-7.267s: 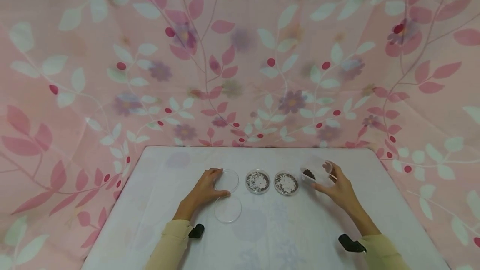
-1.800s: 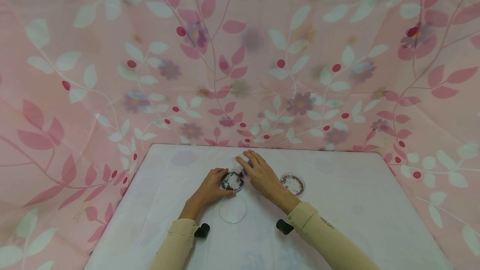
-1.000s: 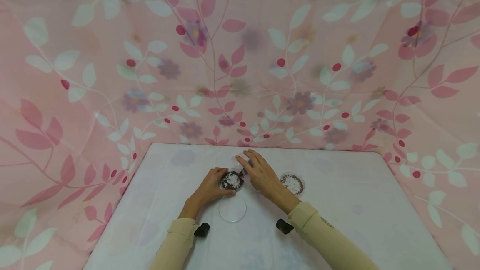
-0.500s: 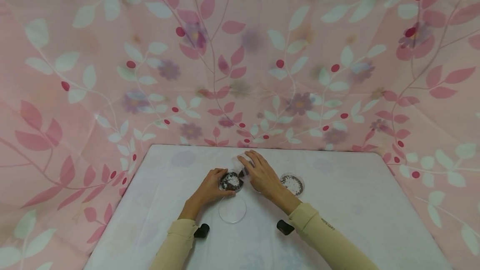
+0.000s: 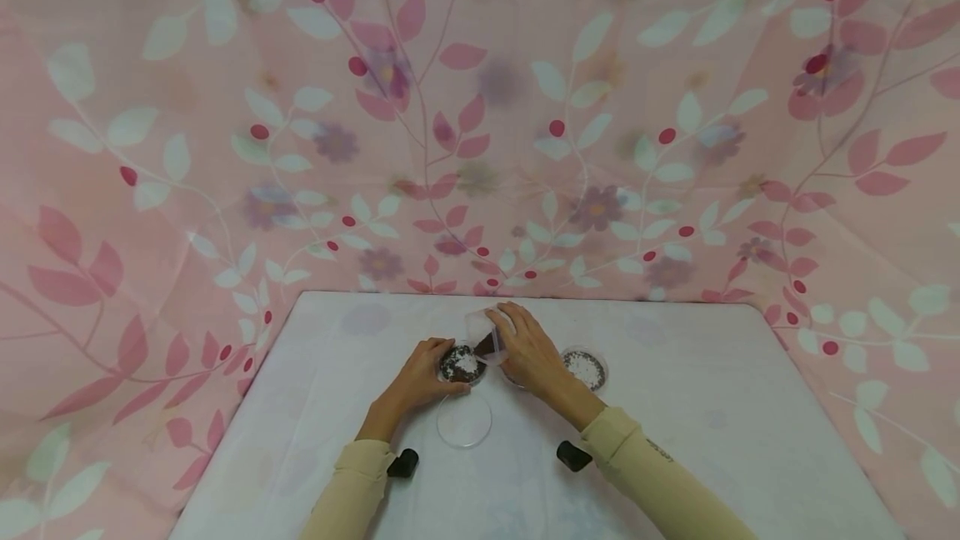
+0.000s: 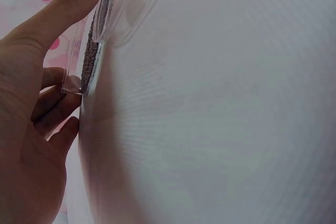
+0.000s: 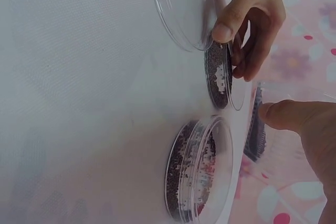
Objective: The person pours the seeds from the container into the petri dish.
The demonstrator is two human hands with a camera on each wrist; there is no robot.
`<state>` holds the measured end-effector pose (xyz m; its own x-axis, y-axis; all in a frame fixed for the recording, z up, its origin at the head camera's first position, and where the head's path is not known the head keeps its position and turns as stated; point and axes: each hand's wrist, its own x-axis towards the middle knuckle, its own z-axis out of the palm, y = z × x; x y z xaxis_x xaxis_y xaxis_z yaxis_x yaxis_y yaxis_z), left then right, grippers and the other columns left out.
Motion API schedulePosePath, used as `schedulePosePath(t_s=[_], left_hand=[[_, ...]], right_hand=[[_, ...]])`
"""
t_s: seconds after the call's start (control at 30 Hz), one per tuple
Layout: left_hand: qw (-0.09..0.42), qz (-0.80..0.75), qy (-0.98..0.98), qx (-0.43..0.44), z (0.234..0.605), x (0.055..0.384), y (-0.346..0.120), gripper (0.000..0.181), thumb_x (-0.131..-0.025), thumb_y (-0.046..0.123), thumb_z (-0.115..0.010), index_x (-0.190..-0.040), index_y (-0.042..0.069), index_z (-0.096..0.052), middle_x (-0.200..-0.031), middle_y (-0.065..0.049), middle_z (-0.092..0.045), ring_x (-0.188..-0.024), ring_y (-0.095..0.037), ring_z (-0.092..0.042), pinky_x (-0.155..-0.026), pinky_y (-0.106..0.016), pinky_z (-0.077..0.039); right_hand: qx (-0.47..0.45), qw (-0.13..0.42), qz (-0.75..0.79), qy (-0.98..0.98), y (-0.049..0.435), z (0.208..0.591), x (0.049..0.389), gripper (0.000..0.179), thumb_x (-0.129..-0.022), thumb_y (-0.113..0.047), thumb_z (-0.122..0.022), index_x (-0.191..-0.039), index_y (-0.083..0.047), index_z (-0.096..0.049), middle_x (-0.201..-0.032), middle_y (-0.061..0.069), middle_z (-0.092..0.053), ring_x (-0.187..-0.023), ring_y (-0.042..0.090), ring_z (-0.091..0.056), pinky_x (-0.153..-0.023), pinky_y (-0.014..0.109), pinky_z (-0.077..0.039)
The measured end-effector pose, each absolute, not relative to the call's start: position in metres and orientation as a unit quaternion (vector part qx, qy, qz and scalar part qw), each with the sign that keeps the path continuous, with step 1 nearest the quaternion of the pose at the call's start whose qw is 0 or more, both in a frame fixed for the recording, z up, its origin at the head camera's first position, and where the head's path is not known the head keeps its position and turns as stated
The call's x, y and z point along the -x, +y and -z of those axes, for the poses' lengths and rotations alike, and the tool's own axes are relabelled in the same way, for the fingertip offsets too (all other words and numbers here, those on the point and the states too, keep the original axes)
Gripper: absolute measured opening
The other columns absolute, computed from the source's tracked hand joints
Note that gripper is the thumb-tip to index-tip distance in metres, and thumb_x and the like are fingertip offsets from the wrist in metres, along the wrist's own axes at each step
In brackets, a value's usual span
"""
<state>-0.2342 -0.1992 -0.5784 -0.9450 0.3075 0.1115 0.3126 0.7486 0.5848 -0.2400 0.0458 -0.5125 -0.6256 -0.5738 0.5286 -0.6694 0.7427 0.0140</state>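
My left hand (image 5: 420,373) grips the rim of a clear petri dish (image 5: 461,363) between thumb and fingers. Dark granules with white bits on top lie in that dish. My right hand (image 5: 528,352) holds a small clear plastic container (image 5: 480,325), tilted over the dish's right side. Dark granules (image 7: 256,135) are gathered at its lower edge in the right wrist view. Just in front of the gripped dish lies a clear round lid or dish (image 5: 465,421), flat on the table. In the left wrist view, my thumb (image 6: 68,11) is at the dish's near side.
A second filled petri dish (image 7: 199,177) is mostly hidden beneath my right hand in the head view. A third one (image 5: 585,367) stands to its right. The white-covered table (image 5: 675,440) meets a pink floral cloth (image 5: 480,148) at the back.
Since the oldest frame, my right hand brought the container left over the dish, which was empty then and now holds granules. Lately the container has turned, showing more of its dark contents.
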Motion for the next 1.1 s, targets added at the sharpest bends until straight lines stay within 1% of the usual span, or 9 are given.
schedulePosePath(t_s=[0.1, 0.27, 0.4, 0.53, 0.63, 0.8, 0.97, 1.03, 1.1], left_hand=[[0.004, 0.313, -0.935, 0.167, 0.578, 0.234, -0.200, 0.096, -0.068, 0.057, -0.084, -0.143, 0.008, -0.050, -0.136, -0.008, -0.055, -0.131, -0.027, -0.047, -0.110, -0.046, -0.041], [-0.002, 0.308, -0.937, 0.164, 0.579, 0.234, -0.200, 0.096, -0.068, 0.056, -0.084, -0.144, 0.009, -0.049, -0.137, -0.007, -0.055, -0.132, -0.026, -0.046, -0.112, -0.046, -0.040], [-0.003, 0.308, -0.937, 0.164, 0.580, 0.235, -0.200, 0.096, -0.068, 0.056, -0.084, -0.145, 0.009, -0.048, -0.137, -0.007, -0.054, -0.133, -0.027, -0.046, -0.112, -0.047, -0.040], [-0.004, 0.309, -0.937, 0.164, 0.579, 0.235, -0.199, 0.096, -0.068, 0.056, -0.084, -0.145, 0.010, -0.048, -0.137, -0.008, -0.054, -0.133, -0.027, -0.046, -0.112, -0.047, -0.040], [-0.003, 0.309, -0.937, 0.164, 0.579, 0.236, -0.200, 0.097, -0.068, 0.056, -0.084, -0.145, 0.009, -0.049, -0.138, -0.008, -0.054, -0.133, -0.028, -0.045, -0.113, -0.047, -0.039], [-0.003, 0.307, -0.939, 0.157, 0.582, 0.234, -0.203, 0.098, -0.068, 0.058, -0.083, -0.145, 0.009, -0.048, -0.139, -0.009, -0.053, -0.134, -0.029, -0.045, -0.112, -0.049, -0.040], [-0.001, 0.317, -0.934, 0.165, 0.581, 0.234, -0.203, 0.097, -0.068, 0.057, -0.083, -0.145, 0.008, -0.048, -0.139, -0.009, -0.053, -0.133, -0.030, -0.045, -0.111, -0.050, -0.040], [0.000, 0.317, -0.934, 0.168, 0.581, 0.235, -0.202, 0.097, -0.068, 0.057, -0.083, -0.145, 0.009, -0.048, -0.139, -0.009, -0.053, -0.133, -0.030, -0.046, -0.111, -0.049, -0.041], [0.000, 0.318, -0.933, 0.170, 0.581, 0.235, -0.201, 0.097, -0.068, 0.057, -0.083, -0.145, 0.008, -0.048, -0.138, -0.009, -0.054, -0.133, -0.030, -0.046, -0.111, -0.049, -0.041]], right_hand=[[-0.335, 0.246, -0.128, -0.900, 0.048, 0.512, 0.239, 0.097, -0.061, -0.016, -0.093, -0.143, -0.003, -0.044, -0.138, 0.018, -0.051, -0.130, 0.031, -0.049, -0.113, 0.039, -0.040], [-0.309, 0.212, -0.193, -0.907, 0.055, 0.511, 0.235, 0.097, -0.063, -0.015, -0.092, -0.145, -0.002, -0.040, -0.141, 0.016, -0.047, -0.134, 0.030, -0.045, -0.112, 0.040, -0.041], [-0.279, 0.192, -0.247, -0.908, 0.062, 0.510, 0.232, 0.099, -0.065, -0.017, -0.092, -0.146, -0.005, -0.037, -0.142, 0.014, -0.046, -0.132, 0.029, -0.046, -0.105, 0.040, -0.048], [-0.256, 0.190, -0.286, -0.904, 0.070, 0.510, 0.230, 0.099, -0.065, -0.022, -0.092, -0.146, -0.006, -0.037, -0.139, 0.013, -0.048, -0.128, 0.028, -0.050, -0.103, 0.042, -0.049], [-0.245, 0.195, -0.312, -0.897, 0.078, 0.510, 0.229, 0.099, -0.065, -0.022, -0.093, -0.144, -0.004, -0.037, -0.134, 0.016, -0.051, -0.125, 0.030, -0.053, -0.103, 0.045, -0.049], [-0.217, 0.195, -0.341, -0.894, 0.093, 0.507, 0.224, 0.098, -0.066, -0.026, -0.092, -0.144, -0.003, -0.037, -0.131, 0.021, -0.054, -0.117, 0.034, -0.058, -0.096, 0.052, -0.052], [-0.176, 0.188, -0.373, -0.891, 0.116, 0.502, 0.217, 0.100, -0.067, -0.028, -0.092, -0.144, -0.001, -0.035, -0.132, 0.022, -0.053, -0.115, 0.035, -0.058, -0.093, 0.056, -0.051], [-0.163, 0.188, -0.391, -0.886, 0.127, 0.502, 0.215, 0.100, -0.066, -0.027, -0.092, -0.145, -0.001, -0.036, -0.132, 0.021, -0.054, -0.116, 0.036, -0.058, -0.094, 0.056, -0.051], [-0.149, 0.189, -0.409, -0.880, 0.140, 0.503, 0.213, 0.098, -0.068, -0.027, -0.091, -0.145, 0.000, -0.036, -0.135, 0.021, -0.053, -0.120, 0.038, -0.057, -0.097, 0.057, -0.049]])
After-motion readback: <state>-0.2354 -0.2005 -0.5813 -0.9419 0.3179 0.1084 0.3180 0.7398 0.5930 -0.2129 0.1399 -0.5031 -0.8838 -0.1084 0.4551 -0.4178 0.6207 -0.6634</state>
